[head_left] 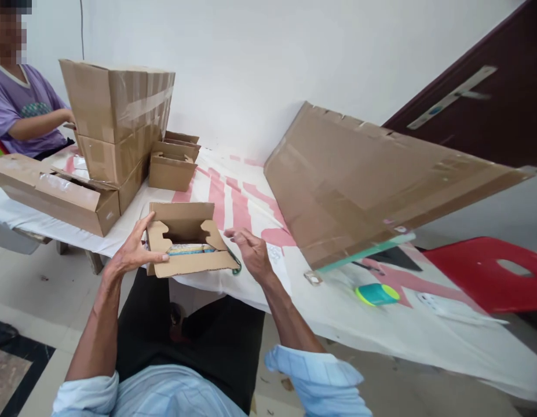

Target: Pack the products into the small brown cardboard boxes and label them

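On the white-and-pink cloth-covered bench (329,313), my left grip (135,246) clasps the open brown cardboard box (194,266), right grip (253,252) curled beside it, loaded or not I can't tell remotely: steadying, I judge, next move calling for firm left support.

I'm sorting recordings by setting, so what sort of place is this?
Probably a makeshift packing area indoors: taped cartons are stacked on a cloth-covered table, and the left hand holds a small open box.
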The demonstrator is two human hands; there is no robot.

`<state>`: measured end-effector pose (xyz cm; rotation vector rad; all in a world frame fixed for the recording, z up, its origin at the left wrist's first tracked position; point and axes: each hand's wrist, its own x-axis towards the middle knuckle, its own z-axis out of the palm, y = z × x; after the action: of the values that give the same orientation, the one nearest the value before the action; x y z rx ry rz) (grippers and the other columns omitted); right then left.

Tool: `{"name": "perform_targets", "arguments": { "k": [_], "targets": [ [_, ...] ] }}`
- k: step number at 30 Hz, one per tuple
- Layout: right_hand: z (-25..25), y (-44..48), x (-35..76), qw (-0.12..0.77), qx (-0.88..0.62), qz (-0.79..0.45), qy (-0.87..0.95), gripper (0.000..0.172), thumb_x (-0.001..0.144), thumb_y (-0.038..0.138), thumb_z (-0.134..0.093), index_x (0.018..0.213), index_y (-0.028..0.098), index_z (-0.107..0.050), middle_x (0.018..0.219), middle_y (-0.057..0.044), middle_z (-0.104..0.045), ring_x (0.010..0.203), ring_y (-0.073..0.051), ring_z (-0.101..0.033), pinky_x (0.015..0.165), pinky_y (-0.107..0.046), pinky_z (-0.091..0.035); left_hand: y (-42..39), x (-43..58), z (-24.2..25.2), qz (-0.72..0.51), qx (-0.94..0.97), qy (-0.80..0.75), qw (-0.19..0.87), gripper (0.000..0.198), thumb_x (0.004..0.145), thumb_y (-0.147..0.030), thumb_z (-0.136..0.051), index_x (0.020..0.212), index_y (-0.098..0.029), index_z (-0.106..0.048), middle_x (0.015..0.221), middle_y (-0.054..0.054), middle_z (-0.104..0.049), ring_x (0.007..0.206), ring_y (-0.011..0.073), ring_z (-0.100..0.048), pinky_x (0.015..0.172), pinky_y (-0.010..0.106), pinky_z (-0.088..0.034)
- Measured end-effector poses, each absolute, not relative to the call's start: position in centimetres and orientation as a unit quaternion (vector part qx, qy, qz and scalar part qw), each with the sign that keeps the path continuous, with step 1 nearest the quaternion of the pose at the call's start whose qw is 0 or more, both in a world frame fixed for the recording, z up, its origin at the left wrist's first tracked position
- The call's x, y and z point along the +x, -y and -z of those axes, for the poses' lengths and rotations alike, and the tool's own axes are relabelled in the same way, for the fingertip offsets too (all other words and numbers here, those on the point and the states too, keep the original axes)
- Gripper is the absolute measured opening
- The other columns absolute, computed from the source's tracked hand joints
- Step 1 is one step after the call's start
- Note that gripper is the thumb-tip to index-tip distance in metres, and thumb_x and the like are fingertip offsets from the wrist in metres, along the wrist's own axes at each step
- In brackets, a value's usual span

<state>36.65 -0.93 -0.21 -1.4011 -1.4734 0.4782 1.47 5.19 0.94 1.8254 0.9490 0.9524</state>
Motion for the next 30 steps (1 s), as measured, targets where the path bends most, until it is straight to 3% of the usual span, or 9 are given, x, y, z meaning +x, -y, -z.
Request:
{"name": "perform_targets", "arguments": {
  "k": [3, 7, 9, 14, 18, 23, 25, 28, 30],
  "targets": [
    [-2.9, 0.7, 34.8, 0.42, -0.521, -0.214, 0.712, 0.034, 0.102, 0.052, -0.063, 0.095, 0.024, -0.081, 0.097, -0.005, -0.079, 0.094, -0.024, -0.073, 0.089, -0.039, -0.059, -5.6, 1.3, -1.2, -0.363, 0.742, -0.372, 0.423, 0.131, 0.064, -0.055, -0.1, 0.173, -0.027, -0.034, 0.177, 0.019, -0.032, 0.161, 0.0475, -0.037, 0.125, 0.063, -0.044],
    [-4.1, -0.9, 33.3, 0.32, -0.482, -0.089, 0.811, 0.016, 0.096, 0.035, -0.074, 0.104, 0.024, -0.083, 0.111, -0.007, -0.08, 0.106, -0.027, -0.071, 0.099, -0.045, -0.057, -6.4, 1.1, -1.7, -0.339, 0.764, -0.37, 0.405, 0.13, 0.065, -0.055, -0.1, 0.173, -0.025, -0.034, 0.178, 0.018, -0.033, 0.162, 0.0467, -0.036, 0.133, 0.063, -0.032],
    [-4.3, -1.9, 32.8, 0.253, -0.459, -0.029, 0.851, 0.014, 0.095, 0.027, -0.075, 0.106, 0.024, -0.083, 0.115, -0.009, -0.08, 0.113, -0.03, -0.069, 0.103, -0.049, -0.055, -6.8, 1.1, -2.1, -0.325, 0.772, -0.377, 0.395, 0.124, 0.069, -0.057, -0.097, 0.172, -0.025, -0.036, 0.176, 0.018, -0.036, 0.162, 0.0456, -0.036, 0.134, 0.062, -0.03],
    [-6.1, -2.5, 31.6, 0.089, -0.443, 0.098, 0.887, 0.014, 0.098, 0.02, -0.07, 0.094, 0.021, -0.083, 0.102, -0.012, -0.08, 0.124, -0.033, -0.063, 0.116, -0.051, -0.045, -7.3, 1.9, -3.5, -0.287, 0.797, -0.415, 0.333, 0.118, 0.072, -0.057, -0.091, 0.17, -0.019, -0.038, 0.17, 0.019, -0.045, 0.16, 0.0428, -0.04, 0.133, 0.057, -0.034],
    [-8.0, -1.9, 31.3, -0.013, -0.488, 0.158, 0.858, 0.021, 0.096, 0.011, -0.065, 0.09, 0.018, -0.084, 0.095, -0.016, -0.08, 0.111, -0.032, -0.062, 0.11, -0.048, -0.043, -6.8, 2.8, -3.6, -0.311, 0.803, -0.431, 0.269, 0.099, 0.077, -0.048, -0.084, 0.164, -0.019, -0.048, 0.162, 0.016, -0.055, 0.155, 0.0404, -0.048, 0.131, 0.055, -0.039],
    [-10.0, -2.5, 30.5, -0.115, -0.529, 0.11, 0.834, 0.02, 0.083, 0.004, -0.071, 0.081, 0.018, -0.085, 0.083, -0.017, -0.081, 0.097, -0.032, -0.067, 0.089, -0.042, -0.044, -5.9, 2.9, -3.1, -0.343, 0.788, -0.44, 0.263, 0.086, 0.082, -0.048, -0.079, 0.159, -0.02, -0.053, 0.164, 0.016, -0.055, 0.151, 0.0413, -0.053, 0.12, 0.056, -0.05],
    [-10.7, -2.8, 30.0, -0.151, -0.533, 0.061, 0.831, 0.014, 0.084, 0.012, -0.075, 0.091, 0.016, -0.087, 0.091, -0.018, -0.083, 0.095, -0.032, -0.072, 0.083, -0.039, -0.045, -5.6, 2.7, -3.0, -0.352, 0.776, -0.436, 0.29, 0.082, 0.088, -0.049, -0.073, 0.161, -0.022, -0.05, 0.168, 0.016, -0.051, 0.15, 0.0413, -0.053, 0.109, 0.053, -0.057],
    [-11.5, -3.1, 29.4, -0.195, -0.523, -0.02, 0.829, 0.026, 0.086, 0.03, -0.077, 0.108, 0.018, -0.086, 0.105, -0.016, -0.084, 0.099, -0.031, -0.077, 0.076, -0.035, -0.047, -5.1, 2.5, -2.8, -0.359, 0.76, -0.422, 0.339, 0.075, 0.095, -0.048, -0.064, 0.164, -0.023, -0.047, 0.17, 0.016, -0.049, 0.15, 0.0402, -0.054, 0.1, 0.048, -0.06],
    [-11.6, -3.2, 28.9, -0.212, -0.515, -0.038, 0.83, 0.032, 0.086, 0.032, -0.076, 0.114, 0.02, -0.085, 0.111, -0.013, -0.084, 0.105, -0.031, -0.078, 0.078, -0.033, -0.049, -5.0, 2.5, -2.7, -0.36, 0.758, -0.413, 0.354, 0.071, 0.098, -0.047, -0.062, 0.164, -0.024, -0.048, 0.17, 0.015, -0.05, 0.15, 0.0393, -0.053, 0.101, 0.047, -0.059]
  ]
}}
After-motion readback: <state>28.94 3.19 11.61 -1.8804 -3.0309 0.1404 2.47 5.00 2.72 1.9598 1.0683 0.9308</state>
